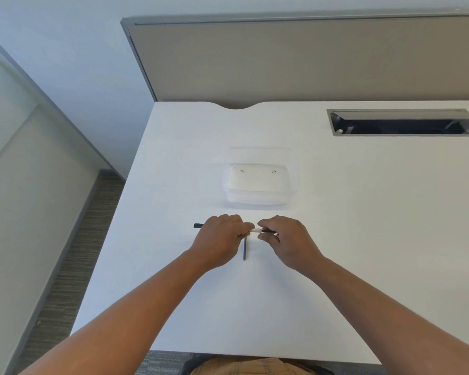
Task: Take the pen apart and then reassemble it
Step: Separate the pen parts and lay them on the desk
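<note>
I see the left hand (222,236) and right hand (282,236) both pinching the pen (256,230) just above the bench (363,239); a dark pen part (244,249) lies beneath; the clear container (260,182) behind looks empty

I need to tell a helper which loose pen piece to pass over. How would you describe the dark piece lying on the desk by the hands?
Start at the white desk and find the clear plastic tray near its middle. Nearer the person, both hands hold a pen crosswise. Just below their fingertips a thin dark stick lies alone on the desk, pointing toward the person, held by neither hand.
</note>
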Demonstrator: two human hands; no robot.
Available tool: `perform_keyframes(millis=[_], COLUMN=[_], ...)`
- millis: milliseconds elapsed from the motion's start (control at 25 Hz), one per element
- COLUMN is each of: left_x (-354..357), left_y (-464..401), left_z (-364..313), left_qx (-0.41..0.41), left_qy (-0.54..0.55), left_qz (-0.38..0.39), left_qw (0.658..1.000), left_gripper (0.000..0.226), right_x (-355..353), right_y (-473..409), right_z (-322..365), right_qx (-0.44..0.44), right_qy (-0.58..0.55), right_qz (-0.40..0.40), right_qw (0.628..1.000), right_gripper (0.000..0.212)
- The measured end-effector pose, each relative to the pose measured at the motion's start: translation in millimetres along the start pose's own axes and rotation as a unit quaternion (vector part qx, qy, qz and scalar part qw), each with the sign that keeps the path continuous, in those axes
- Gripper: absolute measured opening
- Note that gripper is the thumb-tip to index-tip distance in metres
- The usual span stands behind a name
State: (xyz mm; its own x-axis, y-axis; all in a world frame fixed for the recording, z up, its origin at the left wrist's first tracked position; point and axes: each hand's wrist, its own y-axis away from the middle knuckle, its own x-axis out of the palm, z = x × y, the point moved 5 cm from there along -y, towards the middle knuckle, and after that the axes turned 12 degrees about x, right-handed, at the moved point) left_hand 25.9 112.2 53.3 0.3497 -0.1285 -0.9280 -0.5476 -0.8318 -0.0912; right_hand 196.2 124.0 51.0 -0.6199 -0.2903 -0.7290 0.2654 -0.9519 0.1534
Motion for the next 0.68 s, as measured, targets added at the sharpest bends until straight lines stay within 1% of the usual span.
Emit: perform_keyframes(millis=[40,200,240,360,520,600,680], left_x=[0,-1,-1,-2,1,5,9], left_y=[1,3,2,-1,7,9,8], left_z=[1,4,3,4,21,28,35], left_qx=[-0.003,-0.016,-0.014,-0.015,-0.061,-0.084,-0.106], left_qy=[-0.001,0.012,0.016,0.016,0.039,0.049,0.058], left_qz=[0.002,0.012,0.012,0.015,0.033,0.044,0.054], left_qw=[1.0,1.0,1.0,1.0,0.997,0.994,0.991], left_gripper=[0.027,0.027,0.027,0.027,0.025,0.024,0.025], right_x=[0,1,1,0,-9,-15,-22], right_y=[0,1,0,-4,-8,-13,-21], right_z=[-2,-5,-2,0,-12,-14,-10], right_qx=[0.003,0.016,0.015,-0.002,0.01,0.018,0.008], right_qy=[0.009,0.005,0.007,0.049,0.099,0.09,0.072], right_qz=[0.001,0.024,0.026,0.02,0.02,0.007,-0.02], right_qw=[1.0,1.0,1.0,0.999,0.995,0.996,0.997], right_gripper=[0.015,0.027,0.028,0.016,0.016,0.018,0.019])
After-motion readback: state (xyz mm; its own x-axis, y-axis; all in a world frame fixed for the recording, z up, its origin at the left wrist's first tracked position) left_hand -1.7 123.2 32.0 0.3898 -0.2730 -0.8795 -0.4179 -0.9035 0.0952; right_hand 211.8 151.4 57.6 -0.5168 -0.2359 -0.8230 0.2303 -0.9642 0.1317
